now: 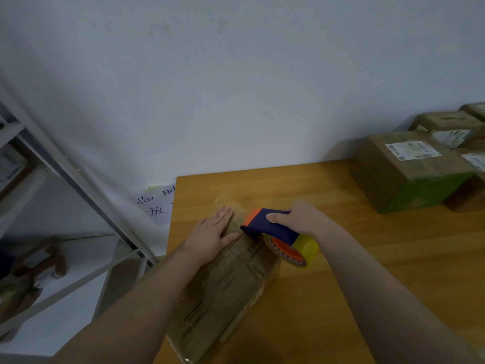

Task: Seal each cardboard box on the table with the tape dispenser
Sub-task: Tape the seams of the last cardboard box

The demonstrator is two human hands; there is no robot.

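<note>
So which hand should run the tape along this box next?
Right. The right hand grips the tape dispenser over the far end of the cardboard box, while the left hand lies flat on the box top, likely steadying it.

Dispenser [275,232] seemingly on box [223,285]

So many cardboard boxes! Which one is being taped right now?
The flat box at the table's left edge: the left hand presses flat on it and the right hand holds the tape dispenser against it. The labelled boxes far right sit untouched.
</note>
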